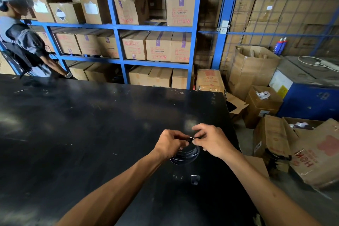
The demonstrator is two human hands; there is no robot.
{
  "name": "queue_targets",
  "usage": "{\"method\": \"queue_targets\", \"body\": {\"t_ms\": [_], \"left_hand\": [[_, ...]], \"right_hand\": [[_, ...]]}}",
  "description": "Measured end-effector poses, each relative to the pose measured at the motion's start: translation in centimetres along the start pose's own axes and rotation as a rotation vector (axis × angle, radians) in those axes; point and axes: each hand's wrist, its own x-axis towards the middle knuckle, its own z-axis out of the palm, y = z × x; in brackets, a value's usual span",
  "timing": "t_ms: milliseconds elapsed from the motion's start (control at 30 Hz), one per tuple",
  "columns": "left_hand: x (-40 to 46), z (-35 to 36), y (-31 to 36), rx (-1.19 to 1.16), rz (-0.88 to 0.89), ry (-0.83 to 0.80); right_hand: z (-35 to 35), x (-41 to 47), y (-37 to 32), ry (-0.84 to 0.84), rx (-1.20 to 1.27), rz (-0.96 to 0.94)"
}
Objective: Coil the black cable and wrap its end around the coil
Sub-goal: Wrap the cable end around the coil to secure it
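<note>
The black cable [185, 157] hangs as a small coil of several loops just above the black table [91, 124], near its right edge. My left hand [169, 143] grips the top of the coil with closed fingers. My right hand [211, 140] pinches the cable's end at the top of the coil, right against my left fingers. The top of the coil is hidden inside both hands. A small dark plug-like piece [194, 179] lies on the table below the coil; I cannot tell if it belongs to the cable.
Another person [23, 42] stands at the table's far left. Blue shelving [117, 29] full of cardboard boxes runs behind the table. Open cartons [264, 104] crowd the floor to the right, beside a blue cabinet [310, 101].
</note>
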Motion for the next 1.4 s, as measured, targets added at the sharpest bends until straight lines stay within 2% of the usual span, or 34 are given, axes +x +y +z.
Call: {"method": "queue_targets", "body": {"t_ms": [100,167,333,467,600,667,833,967,1067,1167,1233,1333,1400], "left_hand": [[0.0,0.0,-0.5,0.106,0.097,-0.018],[0.0,-0.1,-0.5,0.158,0.118,-0.035],[0.4,-0.3,-0.3,0.283,0.134,-0.068],[0.5,-0.8,-0.2,0.190,0.062,-0.090],[0.4,-0.8,-0.3,0.058,0.001,-0.097],[0.4,-0.7,-0.3,0.057,-0.004,-0.107],[0.6,-0.2,-0.3,0.146,0.019,-0.123],[0.4,0.2,-0.3,0.020,0.040,-0.190],[0.2,-0.3,-0.6,-0.014,0.042,-0.183],[0.0,-0.8,-0.7,0.002,0.050,-0.162],[0.1,-1.0,-0.7,0.008,0.038,-0.168],[0.3,-1.0,-0.6,-0.047,-0.028,-0.154],[0.5,-0.7,-0.5,-0.154,-0.106,-0.059]], "right_hand": [[-0.7,-0.2,-0.3,-0.097,-0.187,-0.048],[-1.0,-0.5,-0.5,-0.098,-0.288,-0.102],[0.7,-1.1,-0.9,0.080,-0.445,-0.133],[1.8,-1.2,-0.9,0.183,-0.408,-0.090],[1.0,-0.9,-0.6,0.156,-0.162,-0.041],[0.8,-0.9,-0.3,0.110,-0.128,-0.044],[0.9,-1.6,0.7,-0.001,-0.320,-0.138],[1.2,-1.6,0.7,0.184,-0.478,-0.044],[0.5,-0.9,1.3,0.197,-0.366,0.057],[-0.1,-0.7,1.8,0.061,-0.021,0.131],[-0.1,-0.9,1.9,0.037,0.157,0.183],[0.5,-0.7,2.6,0.067,0.269,0.209],[1.0,-0.8,2.9,0.082,0.312,0.228]]}}
